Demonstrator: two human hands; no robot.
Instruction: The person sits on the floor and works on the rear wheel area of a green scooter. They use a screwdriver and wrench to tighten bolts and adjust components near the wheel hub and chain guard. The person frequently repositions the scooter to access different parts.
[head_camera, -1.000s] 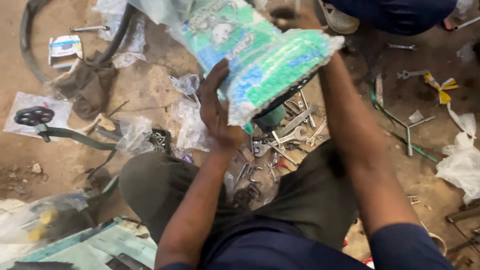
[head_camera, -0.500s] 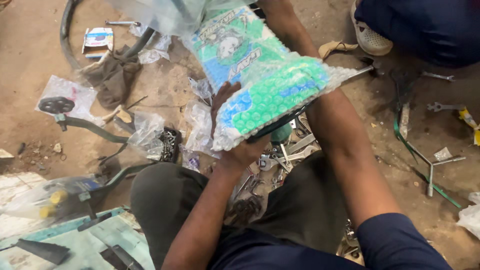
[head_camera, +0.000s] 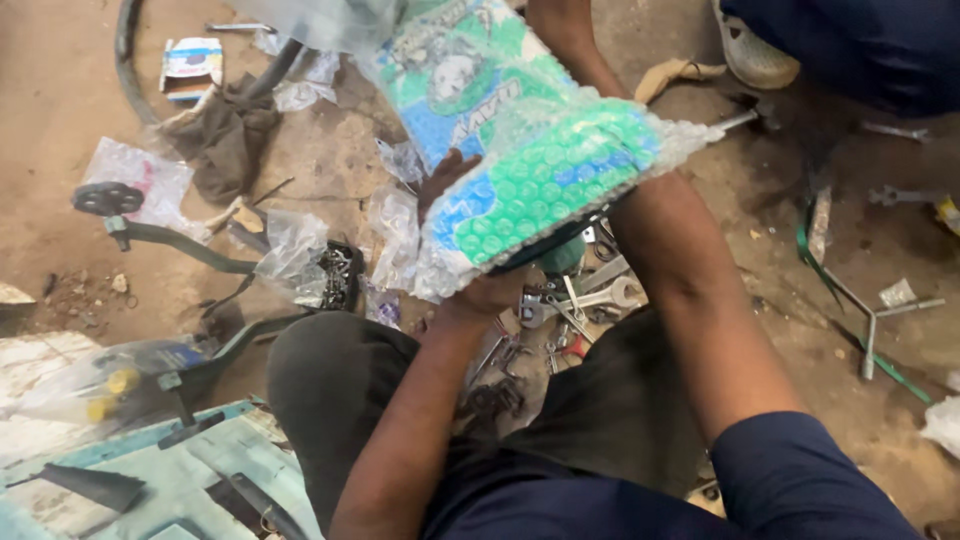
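Head view: fingers (head_camera: 448, 172) of the left hand (head_camera: 470, 250) are curled round the bubble-wrapped green-and-blue package (head_camera: 520, 160) held at twelve o'clock above the spanners (head_camera: 585, 300), the right hand's grip cannot be told, and the wrap is best peeled gently while the underside is supported

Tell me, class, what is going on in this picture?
A person sitting on a dirt floor holds up a bubble-wrapped package printed in green and blue. The left hand grips its lower edge from beneath; the right hand is hidden behind the top of it. Below the package lies a heap of spanners. To the left are clear plastic bags, a brown rag and a bicycle crank arm. Another person's shoe shows at the top right.
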